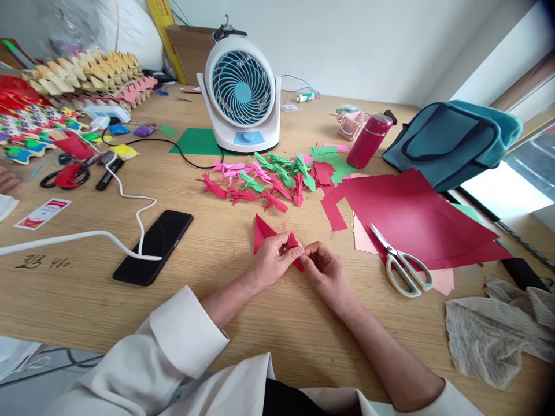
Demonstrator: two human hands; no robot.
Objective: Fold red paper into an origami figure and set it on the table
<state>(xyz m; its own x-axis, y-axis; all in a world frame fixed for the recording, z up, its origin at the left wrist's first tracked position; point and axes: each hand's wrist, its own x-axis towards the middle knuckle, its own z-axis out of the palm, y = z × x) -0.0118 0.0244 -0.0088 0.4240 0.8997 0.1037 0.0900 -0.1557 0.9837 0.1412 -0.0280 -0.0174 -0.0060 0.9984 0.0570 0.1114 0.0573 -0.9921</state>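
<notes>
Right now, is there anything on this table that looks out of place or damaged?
Two small things. Black handwriting marks the wooden tabletop itself, left of the smartphone, where paper would be usual. A grey-beige cloth lies crumpled at the right, bunched rather than folded. I see no spill.

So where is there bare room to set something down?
Bare tabletop shows between the phone and the left hand, and between the right forearm and the grey cloth, nearer than the scissors. It's crowded in front of the fan with folded paper figures, and around the red sheets.
</notes>
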